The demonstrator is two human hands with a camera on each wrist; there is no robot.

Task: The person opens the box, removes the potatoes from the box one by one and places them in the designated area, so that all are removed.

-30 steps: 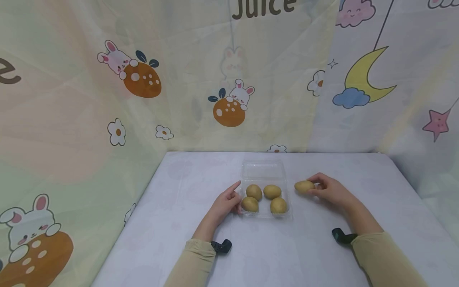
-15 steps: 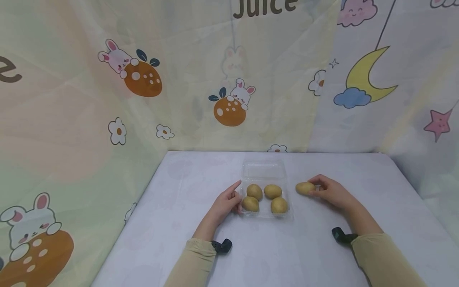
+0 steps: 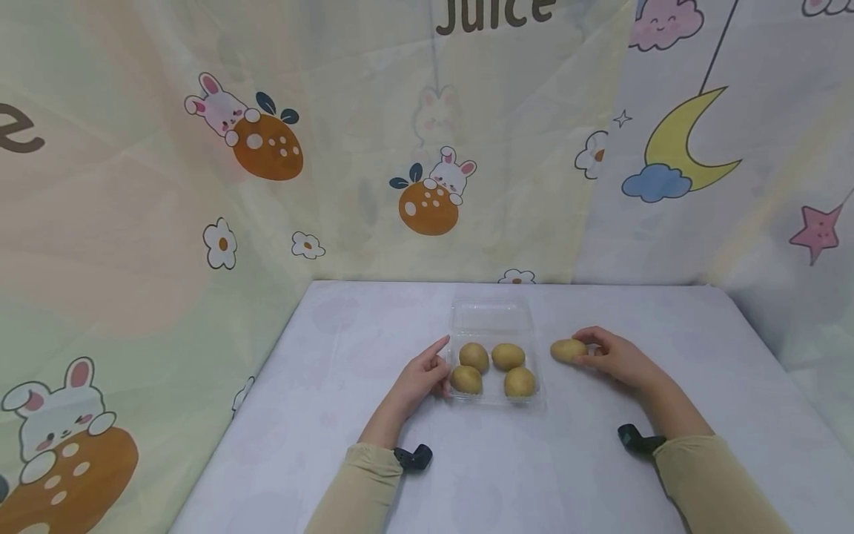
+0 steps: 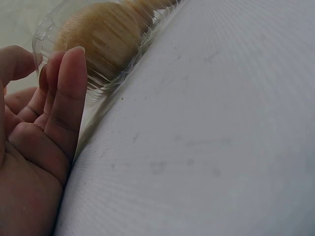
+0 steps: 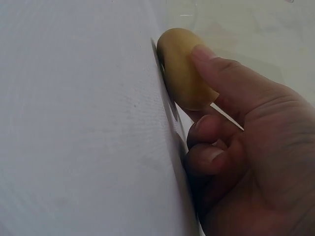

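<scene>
My right hand (image 3: pixel 614 358) pinches a small yellow-brown potato (image 3: pixel 568 351) between thumb and fingers, right of an open clear plastic container (image 3: pixel 491 397). In the right wrist view, this potato (image 5: pixel 184 73) lies against or just above the cloth; which one I cannot tell. Two rear potatoes (image 3: pixel 490 357) and two front ones, left potato (image 3: pixel 466 380) and right potato (image 3: pixel 519 383), sit in the container, with a gap between the front pair. My left hand (image 3: pixel 420 378) holds the container's left side, its index finger stretched along the edge. The left wrist view shows its fingers (image 4: pixel 69 93) against the ribbed wall.
The container's raised or folded-back lid (image 3: pixel 490 317) lies on its far side. White cloth covers the table (image 3: pixel 373 319). Printed fabric (image 3: pixel 360 148) hangs behind and at both sides. Each wrist carries a black camera, the left camera (image 3: pixel 414 458) and the right camera (image 3: pixel 639 440).
Right hand and potato have shifted very slightly toward the near side. The left hand, the container and the potatoes in it stay put; the whole view drifts a little.
</scene>
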